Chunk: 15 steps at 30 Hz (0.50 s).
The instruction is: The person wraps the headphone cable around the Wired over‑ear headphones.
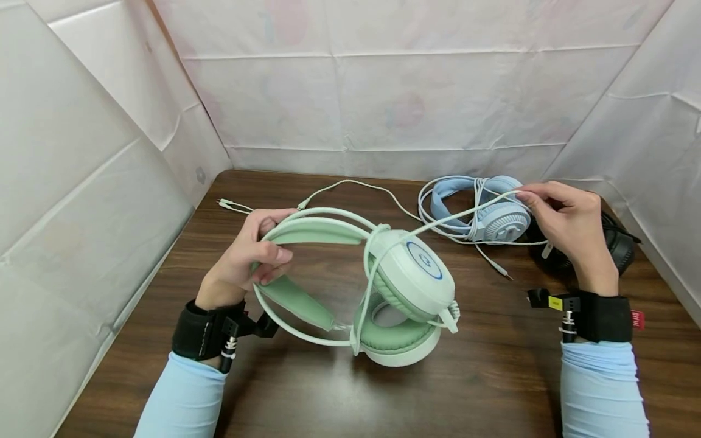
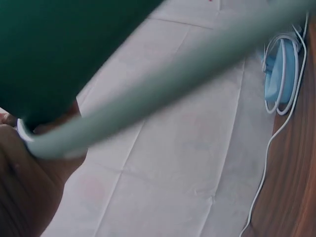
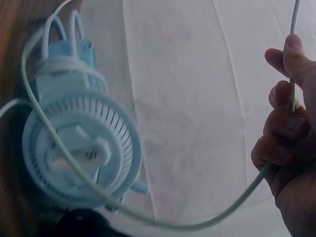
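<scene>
Pale green headphones (image 1: 421, 267) are held over the table, ear cups toward the right. My left hand (image 1: 241, 255) grips them by the double headband at its left end; in the left wrist view the blurred headband arc (image 2: 163, 89) and dark green pad (image 2: 64, 44) fill the foreground. A pale green cable (image 1: 465, 212) loops around the ear cups and stretches up to the right. My right hand (image 1: 575, 228) pinches it between thumb and finger. The right wrist view has the cable (image 3: 237, 202) running through the curled fingers of my right hand (image 3: 291, 128) and sagging below.
Light blue headphones (image 1: 501, 225), wound in their own cable, lie at the back right of the brown table (image 1: 493, 365). Black headphones (image 1: 621, 246) sit beside them, partly behind my right hand. A loose plug (image 1: 501, 269) lies in front. White sheeting (image 1: 383, 103) walls the table.
</scene>
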### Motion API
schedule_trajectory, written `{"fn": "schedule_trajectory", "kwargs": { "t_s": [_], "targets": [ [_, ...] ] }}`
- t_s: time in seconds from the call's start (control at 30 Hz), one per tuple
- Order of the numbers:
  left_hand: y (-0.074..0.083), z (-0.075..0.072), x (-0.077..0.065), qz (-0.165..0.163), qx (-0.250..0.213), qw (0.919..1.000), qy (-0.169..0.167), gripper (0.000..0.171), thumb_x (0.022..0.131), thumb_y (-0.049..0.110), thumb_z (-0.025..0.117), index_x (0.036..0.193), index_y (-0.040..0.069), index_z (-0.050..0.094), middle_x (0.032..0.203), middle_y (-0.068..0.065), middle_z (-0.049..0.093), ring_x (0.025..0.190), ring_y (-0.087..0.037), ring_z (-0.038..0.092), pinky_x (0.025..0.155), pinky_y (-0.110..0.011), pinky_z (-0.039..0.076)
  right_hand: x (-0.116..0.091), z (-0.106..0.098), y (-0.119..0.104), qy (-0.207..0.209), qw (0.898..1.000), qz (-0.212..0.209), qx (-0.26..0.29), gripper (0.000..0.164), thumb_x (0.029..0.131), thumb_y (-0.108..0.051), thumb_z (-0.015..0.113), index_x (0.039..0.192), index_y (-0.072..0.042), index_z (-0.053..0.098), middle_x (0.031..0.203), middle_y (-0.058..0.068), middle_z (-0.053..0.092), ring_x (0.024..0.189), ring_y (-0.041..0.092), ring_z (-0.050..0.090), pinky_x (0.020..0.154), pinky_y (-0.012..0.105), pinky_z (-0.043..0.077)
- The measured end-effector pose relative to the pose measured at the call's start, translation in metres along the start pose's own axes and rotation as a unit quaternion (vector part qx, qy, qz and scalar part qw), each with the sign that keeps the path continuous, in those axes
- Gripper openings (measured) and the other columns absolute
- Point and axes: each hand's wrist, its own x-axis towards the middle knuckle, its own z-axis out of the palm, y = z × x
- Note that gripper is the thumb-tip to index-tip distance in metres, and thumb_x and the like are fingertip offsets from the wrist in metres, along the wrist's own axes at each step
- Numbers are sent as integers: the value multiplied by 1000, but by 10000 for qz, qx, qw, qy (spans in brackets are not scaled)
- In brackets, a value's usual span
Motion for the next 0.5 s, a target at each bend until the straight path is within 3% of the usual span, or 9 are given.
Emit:
{"fn": "schedule_trajectory", "kwargs": {
  "t_s": [0.1,0.27,0.37,0.5],
  "targets": [
    [-4,-4,3,278,-1091,9930,-366,47,75,-13,31,103,5,63,46,-2,24,28,-13,21,26,-22,19,-2,-1,5,47,9998,216,20,9,85,9,75,92,5,78,78,-27,62,59,-1,38,58,15,28],
    [-10,-8,5,412,-2405,9676,-640,50,78,-13,22,105,-1,62,56,-4,22,31,-9,24,30,-19,16,-2,2,9,-183,9996,226,-33,13,86,9,74,95,3,79,80,-29,61,61,-2,40,59,15,30],
    [-14,-8,6,441,-2834,9561,-601,40,85,-11,25,98,1,61,59,-3,21,34,-8,24,33,-18,16,-3,5,9,-302,9993,213,-100,14,87,8,74,98,2,79,79,-27,61,61,-2,39,60,16,29],
    [-17,-9,6,287,-3684,9279,-488,20,92,-5,37,97,1,55,61,0,20,38,-7,22,38,-15,19,-5,10,10,-424,9987,158,-255,14,89,6,73,101,2,78,76,-12,60,61,0,37,61,16,28]
  ]
}}
